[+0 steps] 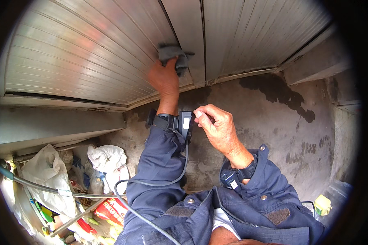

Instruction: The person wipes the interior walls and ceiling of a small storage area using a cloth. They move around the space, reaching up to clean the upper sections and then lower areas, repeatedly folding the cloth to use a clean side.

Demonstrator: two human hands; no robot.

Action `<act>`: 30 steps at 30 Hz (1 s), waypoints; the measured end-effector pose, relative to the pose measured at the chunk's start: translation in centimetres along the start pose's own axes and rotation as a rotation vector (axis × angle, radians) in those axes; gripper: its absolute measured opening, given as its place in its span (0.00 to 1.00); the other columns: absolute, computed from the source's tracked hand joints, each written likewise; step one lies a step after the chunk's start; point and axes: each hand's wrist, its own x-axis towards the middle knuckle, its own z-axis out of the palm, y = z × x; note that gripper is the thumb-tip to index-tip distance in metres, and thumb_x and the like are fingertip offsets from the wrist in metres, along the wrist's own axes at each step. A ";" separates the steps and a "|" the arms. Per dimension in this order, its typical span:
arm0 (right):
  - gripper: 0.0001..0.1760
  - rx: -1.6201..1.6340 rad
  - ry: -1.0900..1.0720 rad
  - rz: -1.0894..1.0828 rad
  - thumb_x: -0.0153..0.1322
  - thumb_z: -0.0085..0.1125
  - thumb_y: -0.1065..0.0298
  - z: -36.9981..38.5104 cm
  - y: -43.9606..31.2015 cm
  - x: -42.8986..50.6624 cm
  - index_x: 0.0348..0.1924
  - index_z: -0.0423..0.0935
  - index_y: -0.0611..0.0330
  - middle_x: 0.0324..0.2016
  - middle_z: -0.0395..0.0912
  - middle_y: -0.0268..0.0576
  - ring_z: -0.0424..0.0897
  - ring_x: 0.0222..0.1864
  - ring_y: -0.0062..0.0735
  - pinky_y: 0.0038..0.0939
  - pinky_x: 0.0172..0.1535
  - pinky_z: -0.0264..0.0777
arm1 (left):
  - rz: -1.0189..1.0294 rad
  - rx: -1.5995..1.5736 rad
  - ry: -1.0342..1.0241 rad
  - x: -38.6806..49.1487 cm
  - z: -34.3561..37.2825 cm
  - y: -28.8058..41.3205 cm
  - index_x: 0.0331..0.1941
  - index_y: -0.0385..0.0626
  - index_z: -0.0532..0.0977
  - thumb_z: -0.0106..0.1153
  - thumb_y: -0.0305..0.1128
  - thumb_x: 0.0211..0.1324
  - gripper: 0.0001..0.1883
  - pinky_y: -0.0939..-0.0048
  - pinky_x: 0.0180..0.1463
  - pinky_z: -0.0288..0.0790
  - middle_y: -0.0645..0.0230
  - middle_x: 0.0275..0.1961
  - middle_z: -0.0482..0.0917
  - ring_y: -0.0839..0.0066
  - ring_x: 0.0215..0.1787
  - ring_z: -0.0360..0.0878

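My left hand (165, 76) presses a dark grey cloth (173, 55) against a ribbed metal door panel (104, 52), close to the panel's edge beside a smooth vertical strip. The cloth looks crumpled and its edges are blurred. My right hand (216, 127) is raised in front of my chest, its fingers curled and thumb near the index finger, with nothing visible between them. It is near the black device (185, 124) strapped at my left wrist. Another small black device (230, 180) is strapped on my right wrist, and a grey cable runs from the left one.
A second ribbed panel (257, 33) stands at the right above the wet-stained concrete floor (263, 128). White plastic bags (107, 159), a red packet (112, 211) and other litter lie at the lower left, crossed by a hose (43, 186). A yellow container (322, 204) is at the lower right.
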 end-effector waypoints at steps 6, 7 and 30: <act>0.07 0.146 0.115 0.008 0.75 0.60 0.70 0.0 -0.6 0.3 0.39 0.80 0.67 0.27 0.81 0.39 0.80 0.29 0.21 0.24 0.34 0.74 | -0.288 -0.354 -0.206 -2.1 4.1 -6.1 0.32 0.31 0.83 0.70 0.40 0.48 0.19 0.56 0.40 0.72 0.53 0.28 0.84 0.55 0.31 0.81; 0.07 0.171 0.129 0.021 0.75 0.60 0.71 -0.2 -0.7 0.3 0.39 0.80 0.67 0.28 0.81 0.38 0.80 0.30 0.20 0.23 0.34 0.75 | -0.405 -0.501 -0.231 -2.1 4.2 -6.0 0.32 0.31 0.83 0.70 0.39 0.49 0.18 0.57 0.41 0.73 0.56 0.28 0.85 0.59 0.31 0.82; 0.11 0.289 0.080 0.092 0.77 0.58 0.66 -0.2 -1.3 0.4 0.41 0.81 0.68 0.30 0.82 0.38 0.81 0.32 0.21 0.23 0.36 0.78 | -0.034 -0.375 0.200 6.2 -11.5 -5.0 0.35 0.32 0.83 0.66 0.26 0.49 0.10 0.73 0.41 0.72 0.67 0.30 0.85 0.79 0.33 0.78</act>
